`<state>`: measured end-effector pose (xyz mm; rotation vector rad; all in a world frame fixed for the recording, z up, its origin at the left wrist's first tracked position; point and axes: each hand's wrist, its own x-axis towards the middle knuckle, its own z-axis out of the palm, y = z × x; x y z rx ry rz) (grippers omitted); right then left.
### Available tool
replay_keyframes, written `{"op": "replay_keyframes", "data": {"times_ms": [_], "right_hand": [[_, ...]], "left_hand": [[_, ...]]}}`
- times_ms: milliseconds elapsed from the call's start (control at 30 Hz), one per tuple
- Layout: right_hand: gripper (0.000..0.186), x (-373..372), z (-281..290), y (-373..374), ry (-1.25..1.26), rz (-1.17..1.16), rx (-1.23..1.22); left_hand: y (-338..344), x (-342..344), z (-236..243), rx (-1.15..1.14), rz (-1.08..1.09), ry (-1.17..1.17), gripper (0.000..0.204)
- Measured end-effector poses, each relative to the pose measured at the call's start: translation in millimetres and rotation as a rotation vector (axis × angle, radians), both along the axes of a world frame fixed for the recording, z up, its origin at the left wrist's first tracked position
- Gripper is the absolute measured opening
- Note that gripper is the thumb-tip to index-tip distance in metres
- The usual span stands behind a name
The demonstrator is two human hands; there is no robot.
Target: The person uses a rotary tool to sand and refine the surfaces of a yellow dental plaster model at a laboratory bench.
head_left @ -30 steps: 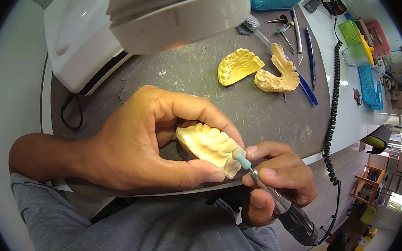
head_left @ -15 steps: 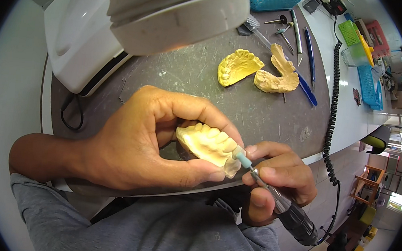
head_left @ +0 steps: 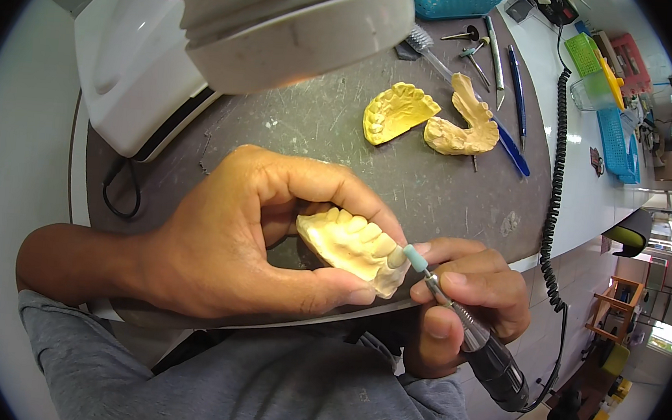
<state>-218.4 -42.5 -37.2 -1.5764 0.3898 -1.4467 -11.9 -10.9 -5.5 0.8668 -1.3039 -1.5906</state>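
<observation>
In my left hand (head_left: 247, 238) a pale yellow dental model (head_left: 349, 246) is gripped between thumb and fingers, its row of teeth facing up. A whiter tooth (head_left: 397, 257) stands out at the model's right end. My right hand (head_left: 479, 292) is closed around a rotary handpiece (head_left: 490, 356), silver at the front and black at the back, held much like a pen. On its tip sits a light blue-green grinding stone (head_left: 415, 257), just right of the whiter tooth; whether the two touch I cannot tell.
Beyond my hands lie a yellow dental model (head_left: 399, 114) and a tan one (head_left: 463, 124). Hand tools, including a blue-handled one (head_left: 518, 98), rest farther back. A white ribbed hose nozzle (head_left: 302, 41) overhangs the bench. The handpiece's coiled black cord (head_left: 558, 164) runs along the right edge.
The grinding stone has moved slightly up and right, off the face of the whiter tooth, uncovering it. My left hand and the model have barely shifted.
</observation>
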Motion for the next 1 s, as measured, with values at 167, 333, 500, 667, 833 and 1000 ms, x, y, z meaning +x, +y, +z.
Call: {"op": "replay_keyframes", "data": {"times_ms": [167,333,500,667,833,1000], "right_hand": [[0.023,-2.8,2.3,-6.0,0.056,0.052,-0.088],[0.023,1.3,-0.8,-1.3,0.005,-0.005,-0.02],[0.023,4.5,-0.6,1.1,-0.05,-0.056,-0.012],[0.024,0.6,-0.9,-0.7,-0.01,-0.018,-0.035],[0.026,-1.2,0.0,-3.1,0.011,0.035,-0.042],[0.025,-5.8,6.3,-6.5,0.111,0.051,-0.121]], "left_hand": [[-0.1,0.0,0.0,0.009,-0.002,0.019,0.036],[0.3,0.6,0.1,0.005,-0.001,0.0,0.037],[-0.1,0.2,0.8,0.013,-0.003,0.018,0.037],[1.0,0.2,1.0,0.028,-0.001,0.03,0.036],[0.7,0.2,0.5,0.034,-0.002,0.031,0.038],[-0.5,-0.4,2.2,0.015,-0.013,0.038,0.038]]}}
